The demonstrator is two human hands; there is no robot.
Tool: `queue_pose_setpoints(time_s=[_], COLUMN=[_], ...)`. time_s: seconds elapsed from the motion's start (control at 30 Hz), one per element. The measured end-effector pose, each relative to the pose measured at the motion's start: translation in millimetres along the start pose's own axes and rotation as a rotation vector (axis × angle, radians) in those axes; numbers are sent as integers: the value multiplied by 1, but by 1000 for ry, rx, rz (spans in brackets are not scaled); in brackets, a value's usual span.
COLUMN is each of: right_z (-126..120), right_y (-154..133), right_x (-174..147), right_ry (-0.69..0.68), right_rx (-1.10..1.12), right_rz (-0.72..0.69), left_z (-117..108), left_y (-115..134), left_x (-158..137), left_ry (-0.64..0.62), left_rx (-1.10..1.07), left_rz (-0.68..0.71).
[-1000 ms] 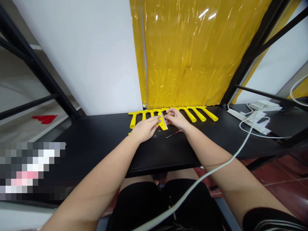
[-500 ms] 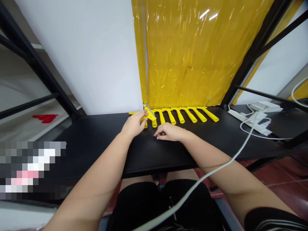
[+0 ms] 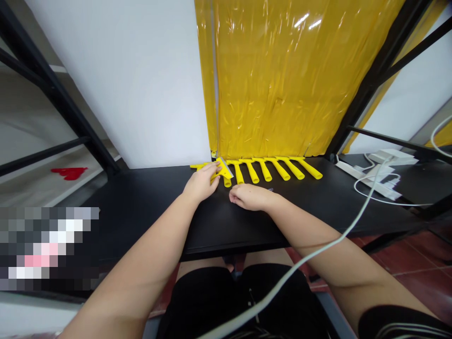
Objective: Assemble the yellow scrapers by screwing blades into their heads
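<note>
My left hand (image 3: 205, 182) is closed round the handle of a yellow scraper (image 3: 224, 169), whose wide head carries a thin metal blade edge facing right. Just right of it, my right hand (image 3: 245, 196) rests low over the black tabletop with its fingers curled together; anything inside them is hidden. Behind both hands, several more yellow scrapers (image 3: 282, 169) lie side by side in a row, hollow handle ends toward me. A small dark object (image 3: 270, 189) lies by my right wrist, too small to name.
The black table (image 3: 148, 207) backs onto a white panel (image 3: 141, 84) and a yellow plastic curtain (image 3: 282, 84). White power strips (image 3: 370, 179) lie at the right. A pale cable (image 3: 303, 259) crosses before my right forearm. Red pieces (image 3: 70, 173) lie on a left shelf.
My left hand has shifted slightly right with the scraper. The fingers of my right hand have curled in closer, and that hand has moved a little to the right.
</note>
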State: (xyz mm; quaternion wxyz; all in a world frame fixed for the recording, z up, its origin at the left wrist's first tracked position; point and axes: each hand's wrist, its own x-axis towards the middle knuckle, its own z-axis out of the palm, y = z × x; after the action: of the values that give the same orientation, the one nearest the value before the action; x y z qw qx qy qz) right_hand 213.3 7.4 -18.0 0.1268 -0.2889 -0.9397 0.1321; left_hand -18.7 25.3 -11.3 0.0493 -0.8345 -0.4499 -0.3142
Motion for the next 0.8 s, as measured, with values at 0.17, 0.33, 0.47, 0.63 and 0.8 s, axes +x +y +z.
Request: queue_pose_setpoints(time_s=[0.17,0.33,0.47,0.63,0.8], right_z=[-13,-13,-8,-4,3], right_y=[17,41,43,37,36], right_x=[-4,2,8,11,15], right_ry=[203,670,593,562,565], right_rx=[395,473,686,974,1136], right_rz=[6,140,198,225,279], left_z=[5,11,10,10,15], left_y=[-2,5,17,23,25], left_x=[1,3,3,2,2], left_ry=[7,33,37,48,66], left_rx=[15,36,63,98,145], left_rz=[68,188,243,251,260])
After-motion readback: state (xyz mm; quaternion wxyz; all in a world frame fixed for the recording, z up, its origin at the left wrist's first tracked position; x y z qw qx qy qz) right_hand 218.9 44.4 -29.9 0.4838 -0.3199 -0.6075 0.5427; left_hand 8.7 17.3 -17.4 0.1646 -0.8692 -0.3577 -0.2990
